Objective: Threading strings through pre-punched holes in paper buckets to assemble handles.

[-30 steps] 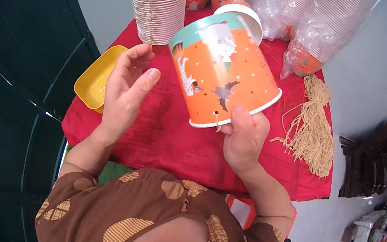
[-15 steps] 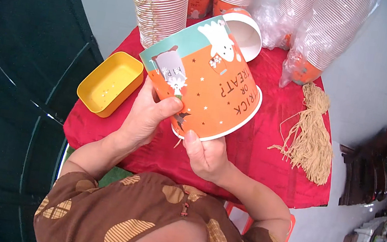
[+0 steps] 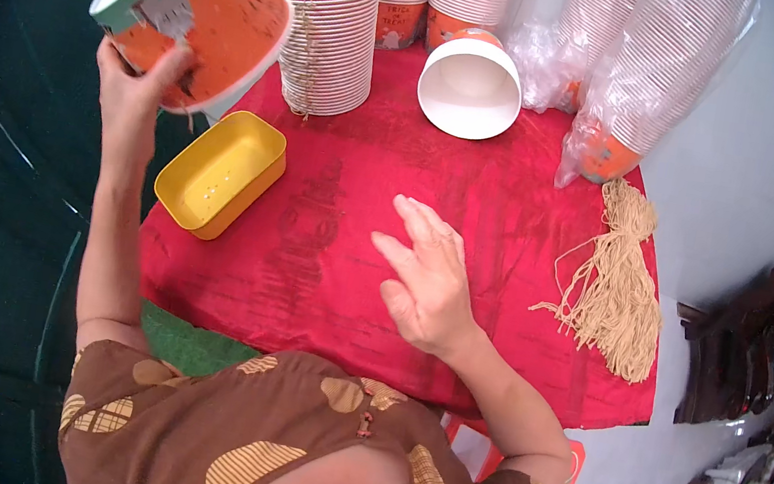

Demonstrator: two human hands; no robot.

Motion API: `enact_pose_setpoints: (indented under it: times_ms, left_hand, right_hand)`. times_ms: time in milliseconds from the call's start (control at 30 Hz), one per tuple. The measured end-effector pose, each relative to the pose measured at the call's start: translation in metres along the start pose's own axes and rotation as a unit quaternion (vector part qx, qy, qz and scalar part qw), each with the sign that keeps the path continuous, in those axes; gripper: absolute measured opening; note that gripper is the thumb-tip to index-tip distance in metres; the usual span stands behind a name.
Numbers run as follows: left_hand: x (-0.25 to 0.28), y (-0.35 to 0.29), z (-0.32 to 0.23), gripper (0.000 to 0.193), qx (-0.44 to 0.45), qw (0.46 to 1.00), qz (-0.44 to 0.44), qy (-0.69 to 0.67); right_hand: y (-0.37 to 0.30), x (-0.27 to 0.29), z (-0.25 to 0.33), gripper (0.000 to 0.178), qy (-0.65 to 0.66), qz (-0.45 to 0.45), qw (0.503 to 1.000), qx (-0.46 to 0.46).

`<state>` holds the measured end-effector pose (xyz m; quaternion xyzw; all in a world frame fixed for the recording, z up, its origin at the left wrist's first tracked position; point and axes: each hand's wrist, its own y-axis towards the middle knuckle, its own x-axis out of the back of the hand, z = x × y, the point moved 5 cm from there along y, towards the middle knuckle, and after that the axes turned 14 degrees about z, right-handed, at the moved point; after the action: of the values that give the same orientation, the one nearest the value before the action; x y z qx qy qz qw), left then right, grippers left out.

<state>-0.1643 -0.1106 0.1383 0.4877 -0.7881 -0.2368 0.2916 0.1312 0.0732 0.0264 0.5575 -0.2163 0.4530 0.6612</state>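
My left hand (image 3: 141, 81) grips an orange paper bucket (image 3: 214, 22) with ghost pictures and a teal band, thumb on its side. It is raised at the far left, tilted, beyond the yellow tray and beside a tall stack of nested buckets (image 3: 327, 55). My right hand (image 3: 430, 274) hovers over the middle of the red cloth, fingers apart, holding nothing. Ahead of it a single bucket (image 3: 471, 93) lies on its side, its white inside facing me. To its right a bundle of tan strings (image 3: 617, 289) is spread on the cloth.
A yellow plastic tray (image 3: 248, 195) with a few small white bits stands at the left edge of the red-covered table (image 3: 331, 274). More bucket stacks (image 3: 466, 1) line the back, some in clear plastic bags (image 3: 647, 101). A dark green curtain (image 3: 17, 214) hangs at the left.
My left hand has carried the bucket up and to the far left. My right hand has let go of it and moved slightly right, fingers spreading.
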Motion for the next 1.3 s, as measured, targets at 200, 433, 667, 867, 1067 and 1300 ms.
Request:
enact_pose_setpoints:
  times_ms: [200, 433, 667, 867, 1067, 1300]
  left_hand:
    - [0.049, 0.083, 0.051, 0.045, -0.043, 0.997, 0.011, -0.068]
    - [0.05, 0.16, 0.121, 0.053, 0.01, 0.975, 0.02, -0.219]
    - [0.046, 0.213, 0.153, 0.062, 0.024, 0.952, -0.015, -0.304]
    - [0.019, 0.249, 0.152, 0.059, 0.047, 0.961, 0.032, -0.271]
    - [-0.011, 0.264, 0.121, 0.061, 0.033, 0.976, 0.066, -0.203]
    - [-0.072, 0.245, 0.038, 0.038, -0.05, 0.981, 0.085, -0.17]
  right_hand:
    - [-0.008, -0.005, -0.033, 0.029, 0.118, -0.047, 0.99, -0.06]
    - [-0.016, -0.009, -0.05, 0.026, 0.119, -0.061, 0.987, -0.092]
    - [-0.017, -0.017, -0.049, 0.027, 0.148, -0.03, 0.984, -0.096]
    - [-0.019, -0.023, -0.052, 0.031, 0.169, -0.004, 0.979, -0.114]
    - [-0.019, -0.028, -0.055, 0.029, 0.186, 0.024, 0.976, -0.112]
    - [-0.021, -0.028, -0.058, 0.026, 0.214, 0.023, 0.968, -0.132]
